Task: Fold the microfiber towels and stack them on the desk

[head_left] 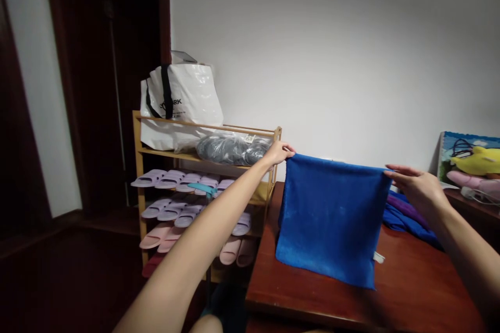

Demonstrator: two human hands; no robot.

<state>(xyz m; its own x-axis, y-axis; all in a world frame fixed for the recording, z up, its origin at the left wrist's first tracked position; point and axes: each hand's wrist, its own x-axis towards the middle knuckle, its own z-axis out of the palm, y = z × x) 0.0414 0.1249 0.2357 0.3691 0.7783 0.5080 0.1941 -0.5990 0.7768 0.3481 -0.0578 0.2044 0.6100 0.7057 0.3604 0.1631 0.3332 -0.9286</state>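
A blue cloth (pixel 332 218) hangs upright, stretched between my hands above a reddish-brown wooden table (pixel 422 281). My left hand (pixel 280 153) pinches its upper left corner, and my right hand (pixel 416 182) pinches the upper right corner between thumb and fingers. The cloth's top edge is nearly straight, and its lower edge hangs over the tabletop. A small white tag (pixel 378 257) sticks out near the lower right edge. Behind my right hand, a pile of blue and purple cloths (pixel 408 213) lies on the table, partly hidden.
A wooden shoe rack (pixel 138 192) stands to the left, with rows of slippers (pixel 170 179), a plastic-wrapped bundle (pixel 230 149) and a white bag (pixel 191 93). At the far right are a yellow plush toy (pixel 476 160) and cables.
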